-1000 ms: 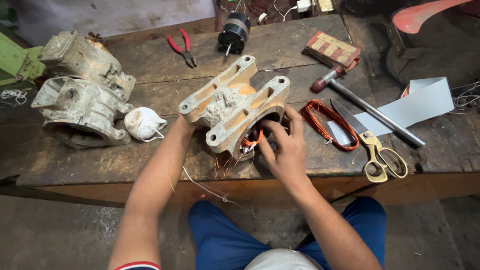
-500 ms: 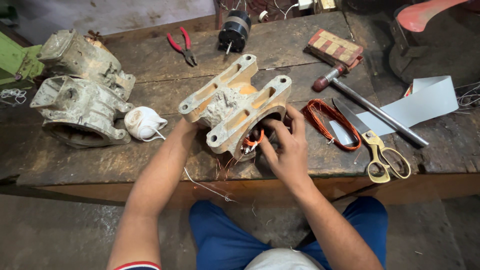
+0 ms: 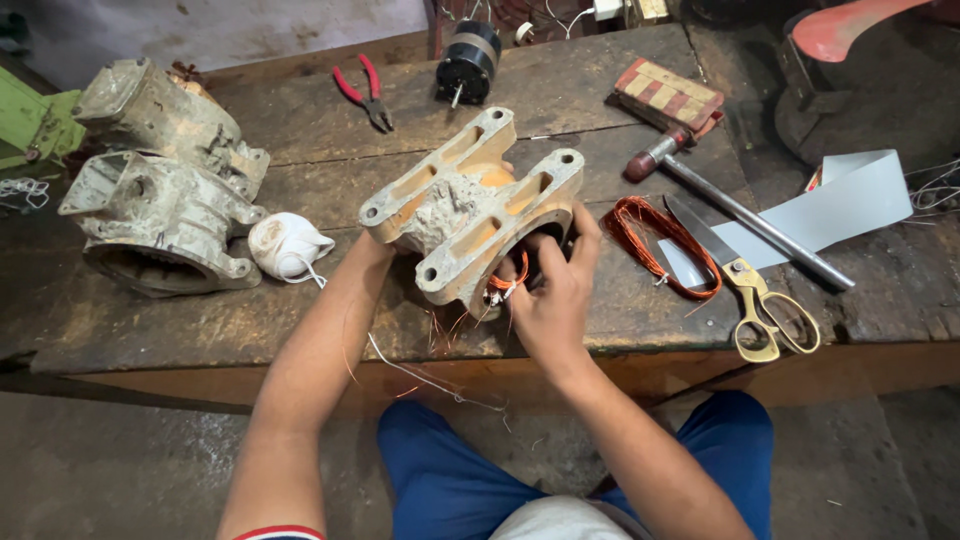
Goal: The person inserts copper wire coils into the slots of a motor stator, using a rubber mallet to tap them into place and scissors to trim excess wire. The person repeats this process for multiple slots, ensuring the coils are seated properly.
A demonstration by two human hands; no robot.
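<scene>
We steady the cream-coloured cast-metal motor housing on the worn wooden workbench. Our left hand is tucked behind its near-left corner, so we cannot tell how it grips. Our right hand is curled at the round open mouth, fingertips pinching the copper wire winding that pokes out there. Compared with half a second ago, the housing sits in the same spot and the right hand has barely shifted, so we judge the work on the winding is continuing unchanged. Loose copper strands hang just below that hand. To its right lie a coil of copper wire, a hammer and brass-handled scissors, near but apart.
</scene>
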